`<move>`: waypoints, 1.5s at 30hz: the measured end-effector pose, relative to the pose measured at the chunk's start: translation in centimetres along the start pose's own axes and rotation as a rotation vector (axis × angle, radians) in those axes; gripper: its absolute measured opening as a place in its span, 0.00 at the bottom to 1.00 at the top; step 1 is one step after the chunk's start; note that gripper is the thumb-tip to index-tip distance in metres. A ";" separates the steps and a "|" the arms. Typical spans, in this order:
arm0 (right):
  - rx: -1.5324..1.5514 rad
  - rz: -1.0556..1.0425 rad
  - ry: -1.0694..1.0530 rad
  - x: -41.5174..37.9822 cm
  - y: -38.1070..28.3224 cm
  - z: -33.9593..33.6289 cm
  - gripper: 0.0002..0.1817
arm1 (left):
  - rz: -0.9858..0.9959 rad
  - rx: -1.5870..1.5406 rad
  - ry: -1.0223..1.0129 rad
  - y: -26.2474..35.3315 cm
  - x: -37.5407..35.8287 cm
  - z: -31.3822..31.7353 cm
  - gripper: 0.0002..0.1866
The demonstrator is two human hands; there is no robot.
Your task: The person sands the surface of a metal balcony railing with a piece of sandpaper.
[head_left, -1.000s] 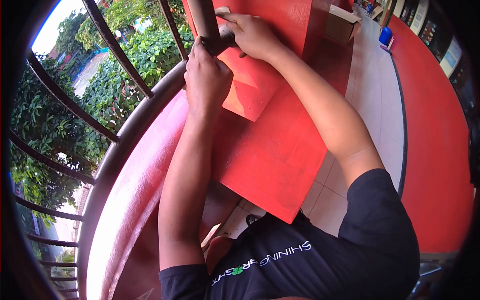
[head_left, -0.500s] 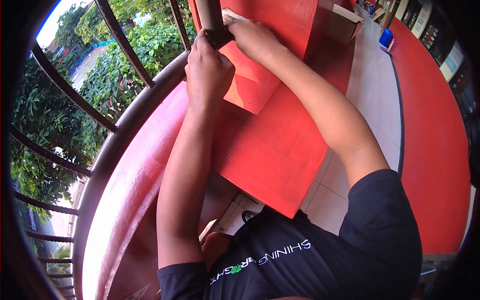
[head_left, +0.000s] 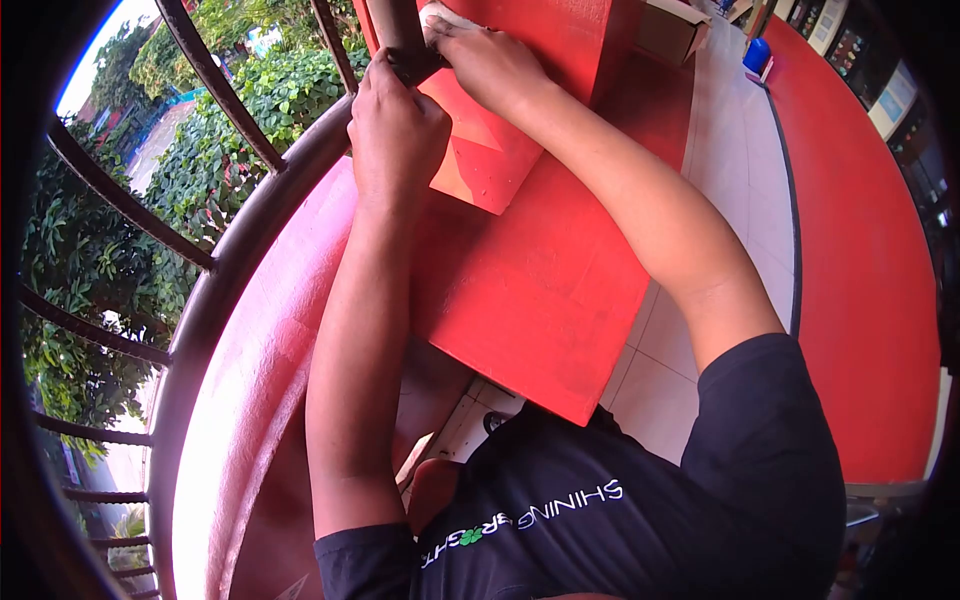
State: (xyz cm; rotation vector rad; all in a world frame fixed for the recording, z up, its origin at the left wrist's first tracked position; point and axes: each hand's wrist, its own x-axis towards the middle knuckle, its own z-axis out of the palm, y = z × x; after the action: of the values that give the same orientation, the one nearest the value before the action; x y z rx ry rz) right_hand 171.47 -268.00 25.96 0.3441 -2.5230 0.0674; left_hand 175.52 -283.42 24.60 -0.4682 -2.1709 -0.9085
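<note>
Curved rail (head_left: 232, 262), long axis rising rightward, left hand (head_left: 398, 130) gripping it; right hand (head_left: 492, 62) clutching pale cloth (head_left: 447, 14)

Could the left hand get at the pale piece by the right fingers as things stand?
Probably not easily: the dark post stands between the left hand and the pale piece, and the right hand partly covers it.

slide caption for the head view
Left hand at a round brown metal railing, right hand on a whitish cloth-like scrap
</note>
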 end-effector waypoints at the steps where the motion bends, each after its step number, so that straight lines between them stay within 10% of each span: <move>1: 0.013 0.002 0.028 0.1 -0.2 0.0 0.21 | -0.002 0.000 -0.007 0.0 0.0 -0.1 0.30; 8: -0.174 0.031 -0.011 0.0 -0.7 0.2 0.24 | -0.007 0.017 0.018 0.0 0.0 0.1 0.26; 13: -0.197 -0.115 0.418 -0.8 0.4 2.5 0.18 | 0.020 0.023 0.059 -0.6 -0.2 0.4 0.25; 45: -0.729 -0.407 0.165 1.2 2.5 -3.2 0.25 | -0.010 -0.104 0.065 -1.0 -0.1 -0.2 0.19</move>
State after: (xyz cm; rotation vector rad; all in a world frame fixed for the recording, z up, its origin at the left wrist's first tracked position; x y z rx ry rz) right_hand 171.66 -265.41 29.35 0.5053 -2.0871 -0.9120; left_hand 175.15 -284.25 24.20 -0.4718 -2.0770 -1.0315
